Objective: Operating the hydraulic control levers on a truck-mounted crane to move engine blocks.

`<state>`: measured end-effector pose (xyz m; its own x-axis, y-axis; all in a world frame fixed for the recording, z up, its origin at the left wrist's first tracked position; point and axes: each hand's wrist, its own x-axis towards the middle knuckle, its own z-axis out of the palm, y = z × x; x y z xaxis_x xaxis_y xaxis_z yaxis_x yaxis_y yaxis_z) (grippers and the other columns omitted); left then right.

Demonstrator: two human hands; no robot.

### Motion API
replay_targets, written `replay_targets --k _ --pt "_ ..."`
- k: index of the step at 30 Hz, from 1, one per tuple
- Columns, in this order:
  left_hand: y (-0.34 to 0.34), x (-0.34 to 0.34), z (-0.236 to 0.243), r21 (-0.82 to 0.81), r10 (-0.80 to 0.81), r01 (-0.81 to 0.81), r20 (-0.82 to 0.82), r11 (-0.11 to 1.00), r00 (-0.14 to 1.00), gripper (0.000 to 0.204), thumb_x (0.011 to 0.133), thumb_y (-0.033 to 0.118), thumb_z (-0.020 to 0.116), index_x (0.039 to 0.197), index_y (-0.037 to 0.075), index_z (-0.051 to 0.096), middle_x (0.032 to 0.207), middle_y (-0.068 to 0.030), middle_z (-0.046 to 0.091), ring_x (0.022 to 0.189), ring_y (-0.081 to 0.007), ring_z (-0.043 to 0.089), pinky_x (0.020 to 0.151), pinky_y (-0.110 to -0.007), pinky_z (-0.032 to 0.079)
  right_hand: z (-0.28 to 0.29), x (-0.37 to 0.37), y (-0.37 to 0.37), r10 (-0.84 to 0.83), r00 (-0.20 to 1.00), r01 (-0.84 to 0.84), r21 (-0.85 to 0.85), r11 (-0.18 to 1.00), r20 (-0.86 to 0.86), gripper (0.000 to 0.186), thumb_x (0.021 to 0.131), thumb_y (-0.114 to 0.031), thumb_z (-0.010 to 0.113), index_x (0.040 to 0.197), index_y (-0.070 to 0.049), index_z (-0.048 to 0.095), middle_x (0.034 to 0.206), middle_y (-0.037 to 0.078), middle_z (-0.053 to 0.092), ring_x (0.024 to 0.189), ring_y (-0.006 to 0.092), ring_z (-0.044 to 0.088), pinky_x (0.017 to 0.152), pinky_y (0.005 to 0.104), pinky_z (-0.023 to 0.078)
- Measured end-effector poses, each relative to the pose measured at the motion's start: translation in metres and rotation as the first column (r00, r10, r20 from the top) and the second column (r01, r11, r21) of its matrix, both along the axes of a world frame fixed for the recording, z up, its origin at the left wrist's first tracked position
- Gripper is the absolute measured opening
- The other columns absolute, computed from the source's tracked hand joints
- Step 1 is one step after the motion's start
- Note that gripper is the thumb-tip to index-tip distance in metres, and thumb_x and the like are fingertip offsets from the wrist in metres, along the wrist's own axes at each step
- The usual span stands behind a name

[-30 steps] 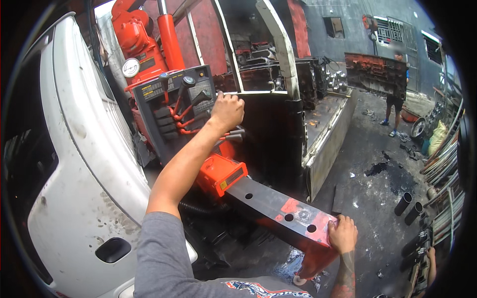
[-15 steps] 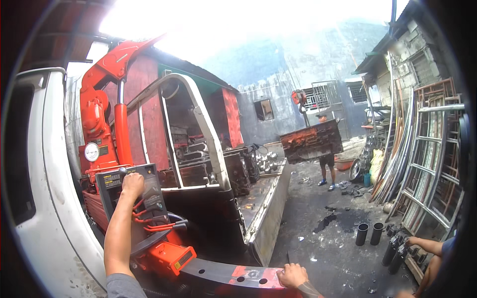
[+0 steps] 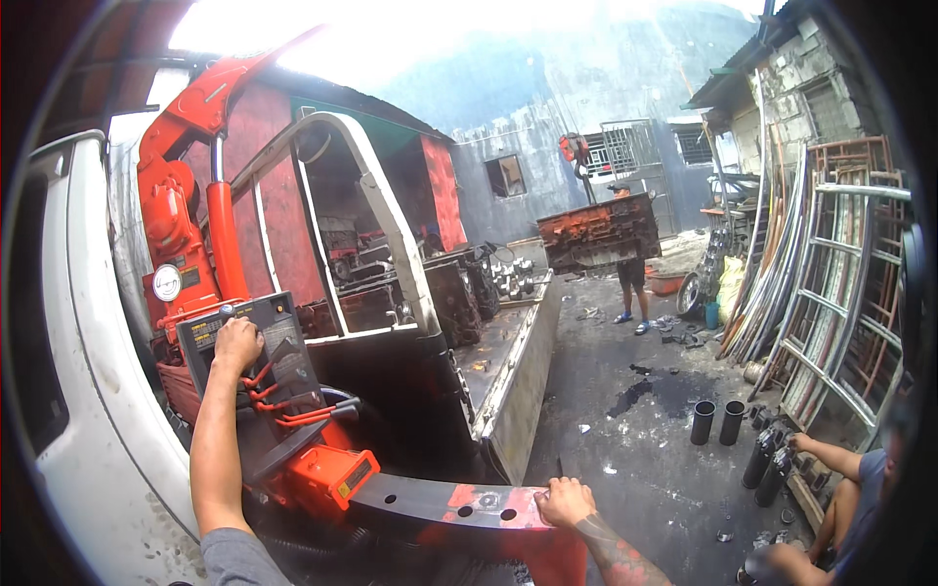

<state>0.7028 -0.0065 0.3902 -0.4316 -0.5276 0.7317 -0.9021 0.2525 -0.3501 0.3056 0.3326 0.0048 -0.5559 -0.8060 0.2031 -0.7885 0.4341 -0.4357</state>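
Note:
My left hand (image 3: 239, 342) is closed round a control lever on the dark panel (image 3: 281, 317) of a red truck crane (image 3: 174, 210); the fingers hide the lever itself. More red-rodded levers (image 3: 313, 416) stick out beside and below it. My right hand (image 3: 565, 502) grips the end of a grey and red steel beam (image 3: 420, 496) with holes in it, fingers over the far edge. A thin dark rod shows just beyond those fingers. Farther off, a rusty engine block (image 3: 599, 234) hangs tilted from the crane's red hook block (image 3: 575, 151).
Behind the hanging block stands a person (image 3: 633, 278). Several engine parts lie on the truck bed, inside its side board (image 3: 518, 376). At right, another person's arm (image 3: 831, 454) reaches to black cylinders (image 3: 767, 469). Metal frames (image 3: 840, 283) and pipes lean along the wall. A white cab (image 3: 103, 342) is at left.
The whole scene has shifted up and slightly left in view, and more of the person at right shows. Both hands keep their holds; the engine block still hangs.

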Motion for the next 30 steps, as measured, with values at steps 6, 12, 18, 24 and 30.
replay_targets --k 6,12,18,24,30 --pt "0.004 0.001 0.001 -0.041 -0.098 0.098 0.001 0.994 0.995 0.026 0.087 0.025 0.063 0.094 0.004 0.075 0.104 -0.0136 0.068 0.102 -0.0328 0.064 0.092 -0.045 0.053 -0.005 -0.001 0.000 0.048 0.999 -0.048 -0.033 0.998 -0.015 0.049 0.095 -0.045 0.053 0.113 -0.001 0.065 0.113 0.021 0.066 0.111 0.0382 0.060 0.095 0.0518 0.047" --pt "-0.002 0.001 0.001 -0.052 -0.090 0.091 0.007 0.995 0.996 0.026 0.089 0.025 0.062 0.091 0.002 0.072 0.104 -0.0139 0.066 0.102 -0.0335 0.062 0.091 -0.045 0.051 -0.009 -0.002 0.001 0.054 0.998 -0.055 -0.065 0.996 -0.018 0.047 0.094 -0.042 0.055 0.112 0.001 0.064 0.110 0.022 0.066 0.109 0.0384 0.061 0.093 0.0524 0.047" --pt "-0.005 0.002 0.000 -0.081 -0.115 0.116 0.014 0.990 0.993 0.025 0.089 0.024 0.063 0.090 0.001 0.071 0.101 -0.0137 0.065 0.100 -0.0338 0.062 0.090 -0.046 0.051 -0.008 -0.002 0.000 0.018 0.998 -0.024 -0.095 0.995 -0.060 0.046 0.094 -0.041 0.055 0.111 0.001 0.063 0.109 0.021 0.065 0.107 0.0374 0.061 0.091 0.0518 0.047" --pt "-0.010 0.004 -0.002 -0.084 -0.055 0.056 0.014 0.995 0.998 0.025 0.089 0.024 0.063 0.091 0.000 0.070 0.102 -0.0142 0.065 0.100 -0.0346 0.061 0.089 -0.046 0.050 -0.005 -0.001 0.000 0.041 0.999 -0.043 -0.064 0.997 -0.037 0.046 0.095 -0.042 0.055 0.113 0.000 0.063 0.110 0.020 0.065 0.108 0.0367 0.061 0.092 0.0511 0.047" --pt "-0.018 0.008 -0.007 -0.213 -0.160 0.167 0.049 0.963 0.986 0.022 0.089 0.021 0.063 0.090 0.000 0.069 0.102 -0.0140 0.064 0.098 -0.0346 0.061 0.087 -0.046 0.051 -0.002 0.000 0.002 0.037 0.999 -0.038 -0.041 0.998 -0.016 0.048 0.094 -0.043 0.055 0.114 0.001 0.063 0.113 0.020 0.065 0.111 0.0361 0.060 0.093 0.0500 0.047"
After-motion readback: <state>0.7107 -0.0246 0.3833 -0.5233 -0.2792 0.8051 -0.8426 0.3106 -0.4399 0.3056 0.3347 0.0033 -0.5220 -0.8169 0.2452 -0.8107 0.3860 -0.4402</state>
